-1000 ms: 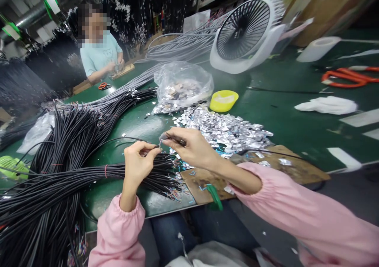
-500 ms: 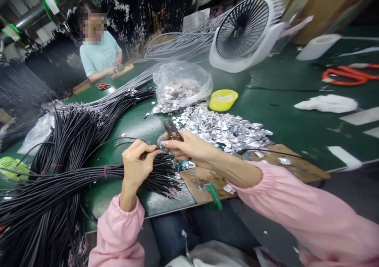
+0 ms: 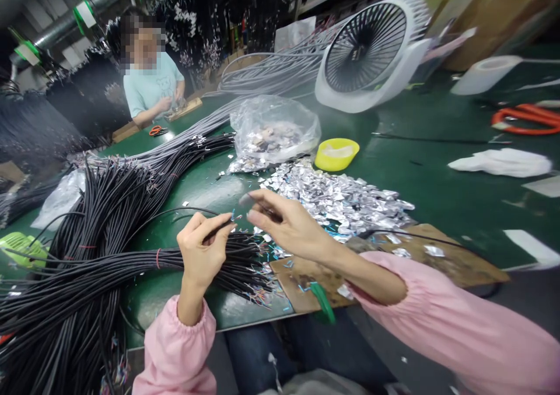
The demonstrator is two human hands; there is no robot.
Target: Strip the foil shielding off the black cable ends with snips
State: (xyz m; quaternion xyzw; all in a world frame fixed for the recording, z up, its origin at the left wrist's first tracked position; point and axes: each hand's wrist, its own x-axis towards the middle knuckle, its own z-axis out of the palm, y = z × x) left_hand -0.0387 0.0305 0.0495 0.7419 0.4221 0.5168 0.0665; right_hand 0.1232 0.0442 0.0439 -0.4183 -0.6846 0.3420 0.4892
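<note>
My left hand (image 3: pixel 205 244) is closed in a pinch around the end of a black cable (image 3: pixel 217 222). Small coloured wires, one of them blue (image 3: pixel 233 213), stick out past its fingertips. To the right and apart from the cable is my right hand (image 3: pixel 286 223), its thumb and forefinger separated. Its fingertips are blurred, and a dark patch shows between the fingers; whether that is a tool cannot be made out. Below both hands lies a tied bundle of black cables (image 3: pixel 170 259) with stripped, coloured ends. A heap of silver foil pieces (image 3: pixel 336 199) spreads beyond my right hand.
A brown board (image 3: pixel 297 272) with a green strip (image 3: pixel 322 301) lies at the table edge. Farther back are a clear bag (image 3: pixel 275 123), a yellow dish (image 3: pixel 336 154), a white fan (image 3: pixel 367 56) and orange-handled scissors (image 3: pixel 525 119). A co-worker (image 3: pixel 153 86) sits across the table.
My right hand has drawn away from the cable end and turned. The dark pliers-like tool seen in it earlier no longer shows clearly. My left hand keeps its pinch on the cable.
</note>
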